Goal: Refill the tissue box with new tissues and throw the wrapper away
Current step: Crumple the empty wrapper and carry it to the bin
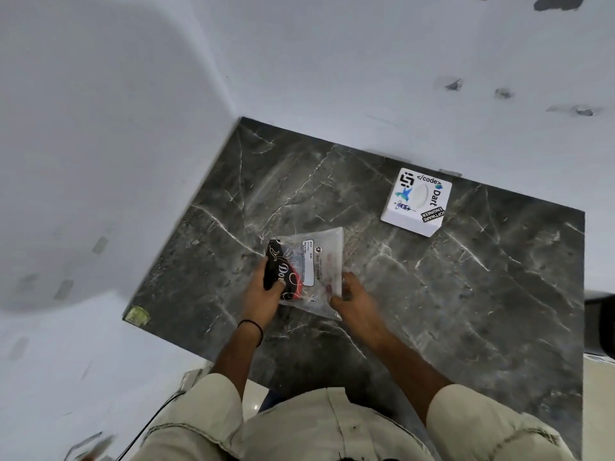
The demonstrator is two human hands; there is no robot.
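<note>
This looks like a plain room in a home or small office rather than a workshop or shop. A dark grey marble-patterned counter (432, 294) fills the centre and right of the frame, pushed into a corner where two bare pale walls (332, 61) meet at upper centre. The wall paint is chipped at upper right and patched at lower left. A white cube-shaped tissue box (416, 201) covered in coding stickers sits at the counter's far right, suggesting a personal desk space.
</note>
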